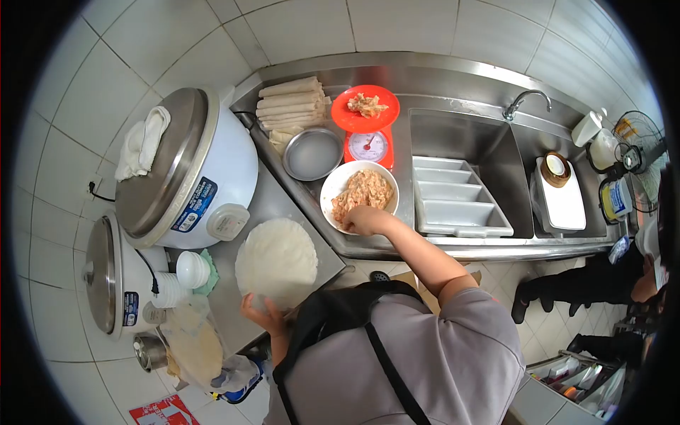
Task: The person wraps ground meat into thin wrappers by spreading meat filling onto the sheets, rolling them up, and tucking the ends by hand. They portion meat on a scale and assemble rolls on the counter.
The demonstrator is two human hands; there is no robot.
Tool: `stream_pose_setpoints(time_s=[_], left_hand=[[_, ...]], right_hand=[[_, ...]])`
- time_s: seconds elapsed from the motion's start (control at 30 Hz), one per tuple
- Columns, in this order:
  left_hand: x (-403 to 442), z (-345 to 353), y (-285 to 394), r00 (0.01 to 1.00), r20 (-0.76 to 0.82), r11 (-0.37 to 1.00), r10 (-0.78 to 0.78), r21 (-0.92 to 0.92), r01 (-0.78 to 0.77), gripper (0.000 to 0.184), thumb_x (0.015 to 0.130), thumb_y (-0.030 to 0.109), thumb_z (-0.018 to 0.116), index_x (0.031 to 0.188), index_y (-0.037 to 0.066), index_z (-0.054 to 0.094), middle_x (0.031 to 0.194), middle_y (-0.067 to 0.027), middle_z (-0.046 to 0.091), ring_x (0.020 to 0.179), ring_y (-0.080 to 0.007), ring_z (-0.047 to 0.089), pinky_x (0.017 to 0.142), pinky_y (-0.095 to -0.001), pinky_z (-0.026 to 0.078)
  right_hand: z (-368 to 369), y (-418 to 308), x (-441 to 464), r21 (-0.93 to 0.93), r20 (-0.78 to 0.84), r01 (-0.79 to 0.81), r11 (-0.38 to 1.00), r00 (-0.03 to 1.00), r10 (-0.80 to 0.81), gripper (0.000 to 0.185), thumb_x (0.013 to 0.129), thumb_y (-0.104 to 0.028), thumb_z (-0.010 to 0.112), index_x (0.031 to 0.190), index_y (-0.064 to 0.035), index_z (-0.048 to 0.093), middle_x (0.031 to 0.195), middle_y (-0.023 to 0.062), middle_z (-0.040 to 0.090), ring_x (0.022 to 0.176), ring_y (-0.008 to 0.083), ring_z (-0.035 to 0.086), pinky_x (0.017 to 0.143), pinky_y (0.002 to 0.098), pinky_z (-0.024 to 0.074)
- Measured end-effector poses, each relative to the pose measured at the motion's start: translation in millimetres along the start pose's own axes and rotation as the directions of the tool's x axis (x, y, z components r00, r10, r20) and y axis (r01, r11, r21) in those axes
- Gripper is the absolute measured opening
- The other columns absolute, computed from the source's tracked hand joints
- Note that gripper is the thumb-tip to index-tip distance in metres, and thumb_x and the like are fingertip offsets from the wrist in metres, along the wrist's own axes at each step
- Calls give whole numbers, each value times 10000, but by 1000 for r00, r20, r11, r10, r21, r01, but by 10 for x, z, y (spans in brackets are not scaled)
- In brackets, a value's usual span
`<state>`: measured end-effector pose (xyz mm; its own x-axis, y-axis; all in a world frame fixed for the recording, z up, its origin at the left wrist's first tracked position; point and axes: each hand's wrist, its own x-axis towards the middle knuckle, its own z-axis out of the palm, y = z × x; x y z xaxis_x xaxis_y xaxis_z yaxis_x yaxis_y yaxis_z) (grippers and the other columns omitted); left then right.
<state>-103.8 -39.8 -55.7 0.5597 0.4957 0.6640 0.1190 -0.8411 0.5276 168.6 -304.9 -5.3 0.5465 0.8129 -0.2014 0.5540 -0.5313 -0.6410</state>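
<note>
My right hand [365, 220] reaches into a white bowl [328, 185] of orange-pink minced filling [367, 190]. Its fingers are curled into the filling at the near side, and their tips are hidden. My left hand [264, 314] is at the near edge of a stack of thin, round, pale wrappers [276, 258] on the steel counter. Its fingers grip the edge of a wrapper, which partly covers them. Behind the bowl, a red kitchen scale [368, 147] carries a lump of filling [368, 105] on its red plate [344, 113].
Rolled wrappers [289, 103] are stacked beside a round metal pan [312, 154]. Large rice cookers [234, 156] stand left, near white bowls [193, 270]. A grey compartment tray [453, 195] sits over the sink [460, 131]. Another person's dark-clothed legs [567, 283] show at right.
</note>
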Motion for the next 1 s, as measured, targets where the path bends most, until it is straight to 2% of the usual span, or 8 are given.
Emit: stream_pose_setpoints(time_s=[0.27, 0.33, 0.43, 0.57, 0.63, 0.7, 0.9, 1.0], left_hand=[[1, 35, -1, 996, -92, 998, -11, 62, 17, 413, 818, 176, 561, 1144, -38, 425, 1116, -189, 435, 1071, -337, 413, 965, -435, 305], [-4, 39, -8, 994, -106, 996, -18, 87, 27, 413, 814, 172, 562, 1141, -40, 423, 1106, -188, 435, 1061, -335, 414, 960, -436, 306], [14, 45, 34, 992, -120, 995, -37, 92, 48, 405, 809, 164, 557, 1134, -39, 427, 1106, -189, 437, 1054, -333, 416, 957, -437, 305], [-16, 30, 22, 991, -131, 991, -34, 126, 51, 416, 801, 158, 555, 1146, -40, 435, 1123, -188, 443, 1075, -335, 407, 966, -439, 297], [-13, 26, 31, 992, -123, 982, -26, 183, 49, 421, 796, 152, 553, 1153, -41, 442, 1140, -188, 445, 1087, -337, 401, 970, -445, 292], [-12, 25, 29, 990, -140, 984, -26, 173, 51, 426, 792, 147, 552, 1160, -40, 446, 1152, -187, 448, 1096, -342, 395, 971, -453, 290], [-17, 46, 21, 986, -168, 981, -8, 189, 40, 404, 780, 135, 554, 1136, -33, 468, 1122, -186, 477, 1079, -354, 403, 962, -464, 293], [-4, 40, 53, 985, -174, 979, -15, 200, 50, 390, 772, 126, 557, 1119, -33, 476, 1105, -186, 486, 1067, -357, 410, 956, -463, 296]], right_hand=[[-155, 183, 138, 366, 118, 87, 926, 983, -139, 208, 717, -76, 696, 923, -44, 696, 817, 66, 683, 761, 149, 628, 712, 295, 487], [-329, 184, 149, 601, 264, -43, 798, 953, -148, 202, 750, -70, 679, 945, -19, 687, 841, 24, 673, 741, 113, 600, 702, 278, 493], [-743, 331, 236, 739, 188, 25, 673, 952, -242, 198, 779, -57, 650, 971, -15, 676, 875, 36, 667, 753, 113, 605, 691, 265, 500], [-1715, 413, 409, 534, -335, 189, 824, 942, 2, 180, 782, -33, 607, 947, -4, 674, 838, 65, 674, 772, 122, 632, 660, 292, 505], [-2126, 499, 554, 221, -548, 69, 973, 834, 65, 137, 728, -41, 612, 837, -30, 695, 759, 73, 680, 723, 189, 645, 648, 330, 509], [-2292, 728, 845, -208, -697, -204, 957, 717, 2, 90, 664, -59, 633, 728, -56, 697, 714, 96, 671, 684, 256, 636, 642, 352, 509], [-2389, 924, 987, -395, -622, -199, 897, 776, -102, 146, 686, -81, 598, 777, -84, 712, 768, 124, 675, 718, 307, 646, 679, 399, 516], [-2556, 844, 946, -99, -562, -147, 984, 825, 67, 183, 687, -68, 592, 820, -78, 716, 809, 133, 681, 808, 288, 650, 728, 381, 516]])
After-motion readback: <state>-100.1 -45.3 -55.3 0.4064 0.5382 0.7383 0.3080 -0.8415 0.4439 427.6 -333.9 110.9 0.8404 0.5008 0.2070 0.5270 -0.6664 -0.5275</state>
